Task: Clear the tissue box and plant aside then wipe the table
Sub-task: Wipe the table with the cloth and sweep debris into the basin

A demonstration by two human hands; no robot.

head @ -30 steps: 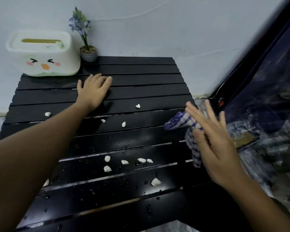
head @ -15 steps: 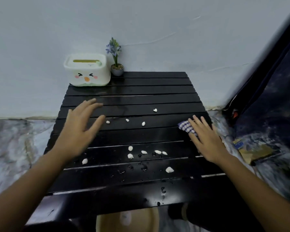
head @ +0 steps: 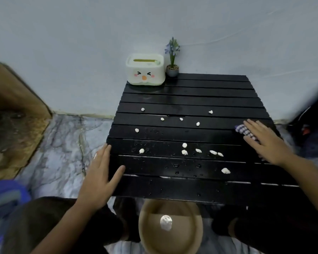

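A white tissue box with a cartoon face stands at the far left corner of the black slatted table. Beside it on the right is a small potted plant with blue flowers. Several white crumbs and water drops lie across the slats. My right hand lies flat on a blue checked cloth at the table's right edge. My left hand hovers over the near left corner, fingers spread, holding nothing.
A tan bowl with a white lump in it sits on the floor below the table's near edge. A brown mat lies on the marble floor at left. A wall runs right behind the table. Dark objects stand at right.
My left hand has drawn back from the table's middle to its near left corner. The view has pulled back and swung left. My right hand stays pressed on the cloth.
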